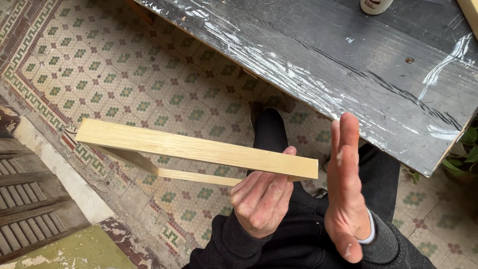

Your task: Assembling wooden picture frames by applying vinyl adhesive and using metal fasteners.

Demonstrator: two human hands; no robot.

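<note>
My left hand point(261, 199) grips a pale wooden frame point(189, 148) by its near end, from below. The frame is made of light wood strips and is held edge-on, stretching away to the left above the floor. My right hand point(347, 189) is held flat and upright just to the right of the frame's near corner, fingers together and straight, palm turned toward the wood. It holds nothing, and a small gap shows between it and the frame. Both sleeves are dark.
A black worktable point(348, 65) with scuffed, shiny film fills the upper right; a white container point(376, 6) stands at its far edge. Patterned mosaic floor tiles point(124, 74) lie below. A green plant point(465, 154) sits at the right, wooden shutters point(30, 204) at the lower left.
</note>
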